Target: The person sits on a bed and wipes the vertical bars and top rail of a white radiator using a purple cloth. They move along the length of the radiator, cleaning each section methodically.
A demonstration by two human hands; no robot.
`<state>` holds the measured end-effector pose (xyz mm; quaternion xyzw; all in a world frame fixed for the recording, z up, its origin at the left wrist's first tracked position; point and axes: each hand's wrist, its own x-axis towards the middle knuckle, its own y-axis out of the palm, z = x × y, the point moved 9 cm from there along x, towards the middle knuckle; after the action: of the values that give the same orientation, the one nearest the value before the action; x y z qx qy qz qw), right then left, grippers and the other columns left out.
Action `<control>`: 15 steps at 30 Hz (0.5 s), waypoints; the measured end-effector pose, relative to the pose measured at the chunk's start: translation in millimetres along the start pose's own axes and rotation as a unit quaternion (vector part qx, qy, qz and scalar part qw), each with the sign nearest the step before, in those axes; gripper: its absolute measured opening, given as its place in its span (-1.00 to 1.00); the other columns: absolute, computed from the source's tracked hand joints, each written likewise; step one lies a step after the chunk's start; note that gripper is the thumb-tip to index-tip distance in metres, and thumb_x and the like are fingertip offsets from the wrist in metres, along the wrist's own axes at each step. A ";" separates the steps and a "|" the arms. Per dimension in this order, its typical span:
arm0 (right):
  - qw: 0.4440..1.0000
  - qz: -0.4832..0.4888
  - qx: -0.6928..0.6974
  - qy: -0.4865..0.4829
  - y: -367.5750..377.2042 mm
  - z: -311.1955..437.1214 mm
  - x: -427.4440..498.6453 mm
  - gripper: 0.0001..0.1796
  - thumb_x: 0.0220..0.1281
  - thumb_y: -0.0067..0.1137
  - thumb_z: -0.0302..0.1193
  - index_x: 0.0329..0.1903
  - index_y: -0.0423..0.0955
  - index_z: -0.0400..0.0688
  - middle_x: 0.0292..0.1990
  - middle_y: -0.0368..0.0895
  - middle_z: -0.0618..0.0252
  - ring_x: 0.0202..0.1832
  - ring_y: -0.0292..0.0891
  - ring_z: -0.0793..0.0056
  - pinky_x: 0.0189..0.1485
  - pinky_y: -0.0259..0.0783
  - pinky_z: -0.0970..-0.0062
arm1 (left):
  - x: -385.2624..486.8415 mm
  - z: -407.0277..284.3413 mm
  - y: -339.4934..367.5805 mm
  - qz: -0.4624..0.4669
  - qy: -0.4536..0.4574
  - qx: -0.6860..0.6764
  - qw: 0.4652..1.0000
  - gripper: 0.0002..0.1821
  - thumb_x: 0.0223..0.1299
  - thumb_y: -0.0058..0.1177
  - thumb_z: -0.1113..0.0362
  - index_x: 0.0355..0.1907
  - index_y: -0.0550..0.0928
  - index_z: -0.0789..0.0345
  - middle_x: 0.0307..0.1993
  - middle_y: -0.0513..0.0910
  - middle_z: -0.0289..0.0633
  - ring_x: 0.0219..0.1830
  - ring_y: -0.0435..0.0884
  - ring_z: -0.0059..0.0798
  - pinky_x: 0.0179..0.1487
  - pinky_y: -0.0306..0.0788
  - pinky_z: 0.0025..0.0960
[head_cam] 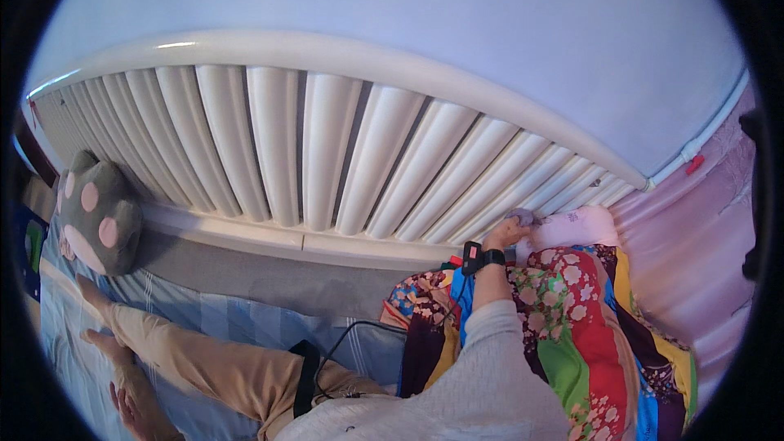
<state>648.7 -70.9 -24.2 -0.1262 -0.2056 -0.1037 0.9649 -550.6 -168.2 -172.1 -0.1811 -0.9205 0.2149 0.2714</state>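
Observation:
My right hand [507,231] reaches to the headboard's lower right, its fingers closed around a bunched grey-purple cloth [525,215]. A pale pink pillow or folded cloth [579,225] with small dark marks lies just beside it. Below that wrist, which wears a black strap with a small device [473,258], spreads a multicoloured floral quilt or cover [554,300]. At the lower left, my left hand [125,407] rests by my bare lower leg, fingers slightly apart, with nothing seen in it; part of it is in shadow.
A cream slatted headboard [331,147] runs along the wall. A grey plush cushion with pink spots [104,214] leans at its left end. My outstretched legs lie on a blue striped sheet [226,312]. A pink curtain [686,245] hangs at right, and a black cable [343,337] crosses my lap.

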 end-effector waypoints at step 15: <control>0.963 0.192 -0.145 0.122 28.3 -66.3 -176.2 -0.60 0.22 -0.01 -0.42 0.07 0.17 -0.25 -0.09 0.58 -0.30 -0.08 0.59 -0.16 -0.04 0.49 0.06 | -10.9 13.4 -8.1 0.017 0.012 0.012 1.000 -0.12 0.28 0.09 0.00 0.39 0.02 0.52 0.46 0.02 0.17 0.48 0.00 -0.13 0.51 -0.17 -0.30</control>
<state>522.8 -37.0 -163.0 -0.2883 -0.0412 0.0402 0.9558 -551.4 -183.8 -182.9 -0.1961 -0.9114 0.2284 0.2807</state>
